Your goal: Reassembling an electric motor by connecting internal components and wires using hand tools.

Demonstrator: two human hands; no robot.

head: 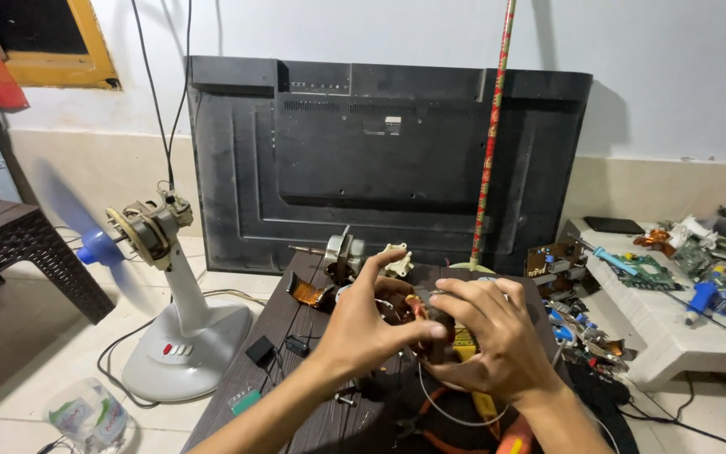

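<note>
Work table (pixel 296 332): dark slatted top, on which the work is done, seen lengthwise from the near end
Flat-panel back cover (pixel 380 160): stood upright against the wall, directly beyond the table's far end
Stand fan (pixel 170 277): uncaged, placed on the floor, well apart to the left of the table
Left hand (pixel 367 324): curled from the left around the motor core, index finger raised above it, thumb and remaining fingers pressed to its side
Right hand (pixel 497 336): closed over the core from the right, fingertips pinched on its top edge
Motor core (pixel 413 315): copper-wound, held between both hands above the table centre, equally near to each; long axis cannot be told, since most of it is covered
</note>
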